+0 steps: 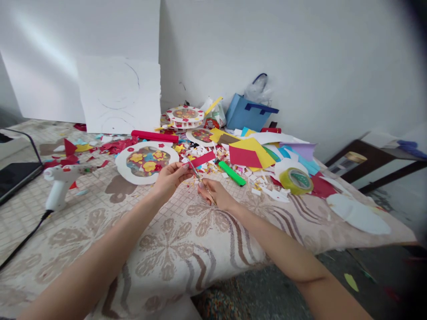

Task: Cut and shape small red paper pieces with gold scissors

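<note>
My left hand (172, 177) pinches one end of a red paper strip (203, 159) above the middle of the table. In my right hand (215, 193) are scissors (195, 170), their blades pointing up and left at the strip, close to my left fingertips. Whether the blades are apart cannot be made out. Just behind my left hand lies a white ring-shaped piece (122, 163) with yellow and red paper flowers in its clear centre. A green utility knife (232, 173) rests to the right of the scissors, among small white paper scraps (260, 180).
A white glue gun (60, 186) with a black cord stands at left, near a dark flat device (20, 175). Yellow tape (296, 181), coloured paper sheets (256, 151) and a white oval (358, 213) lie at right. Behind are a decorated round piece (185, 114) and a blue bag (247, 113).
</note>
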Available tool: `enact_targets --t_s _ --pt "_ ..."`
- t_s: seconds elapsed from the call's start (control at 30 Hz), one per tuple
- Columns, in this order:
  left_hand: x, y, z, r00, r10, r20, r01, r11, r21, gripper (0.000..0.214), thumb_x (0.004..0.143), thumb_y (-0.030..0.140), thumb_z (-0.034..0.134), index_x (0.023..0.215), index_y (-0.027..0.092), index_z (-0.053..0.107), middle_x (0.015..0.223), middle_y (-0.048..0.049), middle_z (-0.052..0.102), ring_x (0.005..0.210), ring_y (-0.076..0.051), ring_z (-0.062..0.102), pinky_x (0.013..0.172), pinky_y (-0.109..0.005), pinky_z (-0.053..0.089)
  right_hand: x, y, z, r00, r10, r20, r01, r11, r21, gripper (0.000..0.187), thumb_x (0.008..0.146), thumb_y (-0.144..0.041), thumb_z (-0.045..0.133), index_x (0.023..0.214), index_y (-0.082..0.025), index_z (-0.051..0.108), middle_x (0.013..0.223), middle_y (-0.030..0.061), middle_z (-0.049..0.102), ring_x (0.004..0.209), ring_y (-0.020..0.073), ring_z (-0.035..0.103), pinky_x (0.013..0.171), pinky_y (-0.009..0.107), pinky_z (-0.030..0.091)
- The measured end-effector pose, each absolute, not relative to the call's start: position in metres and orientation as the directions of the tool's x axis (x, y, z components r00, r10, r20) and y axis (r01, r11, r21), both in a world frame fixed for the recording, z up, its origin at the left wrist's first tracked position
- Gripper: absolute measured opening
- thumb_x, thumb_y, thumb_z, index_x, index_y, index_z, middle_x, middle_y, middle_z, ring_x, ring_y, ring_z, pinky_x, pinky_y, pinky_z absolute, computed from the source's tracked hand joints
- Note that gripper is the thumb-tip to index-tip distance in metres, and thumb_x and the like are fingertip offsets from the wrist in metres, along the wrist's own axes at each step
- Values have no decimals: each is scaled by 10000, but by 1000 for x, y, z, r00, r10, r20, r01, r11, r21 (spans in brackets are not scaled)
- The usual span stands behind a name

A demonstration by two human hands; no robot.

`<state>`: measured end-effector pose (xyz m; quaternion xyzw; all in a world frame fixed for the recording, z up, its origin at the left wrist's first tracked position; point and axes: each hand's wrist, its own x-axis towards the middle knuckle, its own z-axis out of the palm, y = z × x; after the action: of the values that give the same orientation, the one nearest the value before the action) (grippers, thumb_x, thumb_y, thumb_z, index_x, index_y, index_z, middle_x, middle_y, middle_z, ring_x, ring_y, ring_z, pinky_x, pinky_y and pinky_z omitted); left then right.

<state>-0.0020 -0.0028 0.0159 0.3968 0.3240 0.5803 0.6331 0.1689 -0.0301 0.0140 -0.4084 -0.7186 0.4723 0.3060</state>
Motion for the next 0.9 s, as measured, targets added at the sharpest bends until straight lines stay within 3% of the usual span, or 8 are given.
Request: enact_targets --t_s 0.33,0.9 --pt "-2 -2 14 118 991 57 -482 7 876 219 655 279 762 705 139 601 680 -12 676 651 -102 637 742 -249 501 169 -30 15 -486 871 71 290 238 -927 490 831 -648 408 659 -190 387 508 -67 339 438 74 319 440 224 224" --pt "-3 -3 18 113 992 64 -450 -6 893 216 663 288 755 696 144 597 670 -11 667 651 -110 631 765 -274 499 169 -28 5 -458 889 8 279 152 -948 438 837 -612 437 698 -197 418 507 -59 402 369 68 374 390 207 318"
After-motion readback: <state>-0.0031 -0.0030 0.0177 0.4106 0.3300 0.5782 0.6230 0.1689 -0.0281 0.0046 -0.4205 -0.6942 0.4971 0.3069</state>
